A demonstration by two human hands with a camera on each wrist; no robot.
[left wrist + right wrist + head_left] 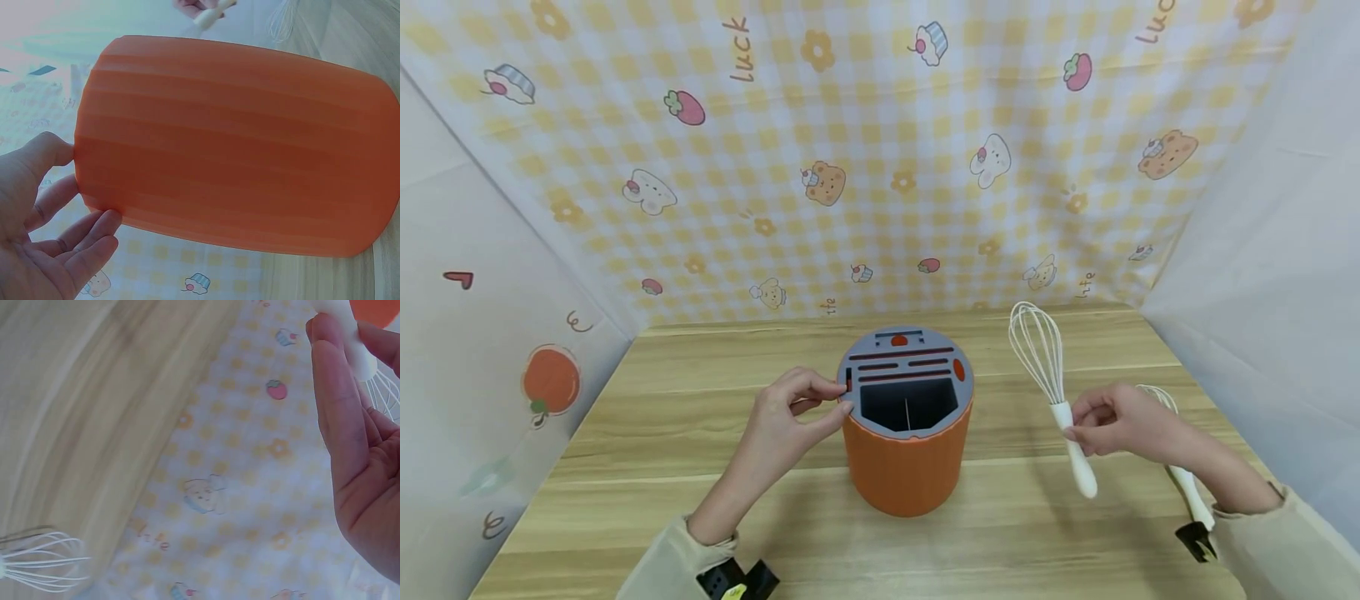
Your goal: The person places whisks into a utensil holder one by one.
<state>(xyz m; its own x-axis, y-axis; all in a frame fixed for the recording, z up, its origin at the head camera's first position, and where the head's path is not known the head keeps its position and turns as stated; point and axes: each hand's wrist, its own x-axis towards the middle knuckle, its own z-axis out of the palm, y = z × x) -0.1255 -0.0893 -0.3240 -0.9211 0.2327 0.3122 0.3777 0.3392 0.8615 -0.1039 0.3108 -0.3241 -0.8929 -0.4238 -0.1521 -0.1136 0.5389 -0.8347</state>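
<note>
An orange ribbed utensil holder point(904, 475) stands upright on the table, its grey slotted lid point(891, 433) having a large dark opening at the front. At the left of its rim, my left hand point(790, 417) holds the edge with thumb and fingertips. The left wrist view shows these fingertips against the top end of the orange wall point(237, 144). My right hand point(1112, 421) pinches the white handle of a whisk point(1037, 350), right of the holder. This whisk tilts, wires up and handle end down. In the right wrist view, fingers and thumb pinch the handle point(350, 337).
A second white whisk point(1191, 492) lies on the wooden table point(715, 375) at the right, partly covered by my right forearm. Behind the table hangs a yellow checked cloth point(880, 125). White sheets point(1270, 250) bound both sides.
</note>
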